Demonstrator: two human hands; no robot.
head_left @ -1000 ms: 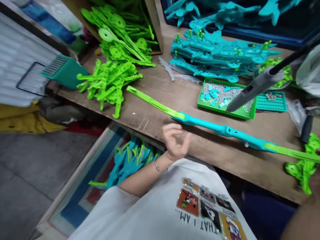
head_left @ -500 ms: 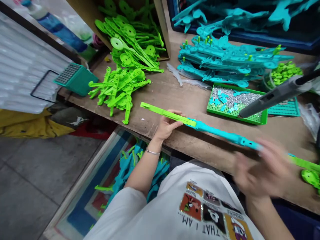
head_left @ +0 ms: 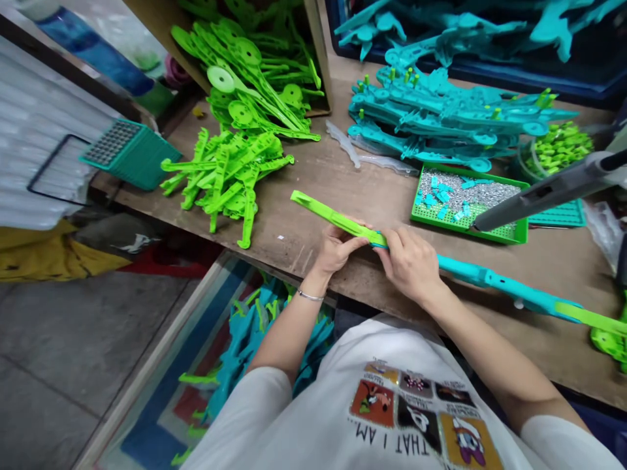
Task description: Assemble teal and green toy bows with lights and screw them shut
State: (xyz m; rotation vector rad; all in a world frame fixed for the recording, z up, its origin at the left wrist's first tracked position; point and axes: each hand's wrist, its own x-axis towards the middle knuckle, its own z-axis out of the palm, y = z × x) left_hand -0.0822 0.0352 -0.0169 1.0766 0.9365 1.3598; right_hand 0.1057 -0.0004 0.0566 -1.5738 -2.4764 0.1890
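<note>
A long toy piece lies along the front of the wooden table (head_left: 313,186): a teal middle section (head_left: 494,281) with a lime green arm (head_left: 328,215) at its left end and another green arm at the far right. My left hand (head_left: 336,248) pinches the green arm where it meets the teal section. My right hand (head_left: 409,261) grips the teal section's left end, right beside my left hand. Both hands are closed on the piece.
A pile of loose green arms (head_left: 225,173) lies at the left, with green disc parts (head_left: 255,85) in a box behind. Teal parts (head_left: 441,114) are stacked at the back. A green tray of small screws (head_left: 465,199) and a grey power screwdriver (head_left: 548,189) are at the right.
My left hand rose from my lap to the green arm. My right hand swept in from the right and closed on the teal section beside it.
</note>
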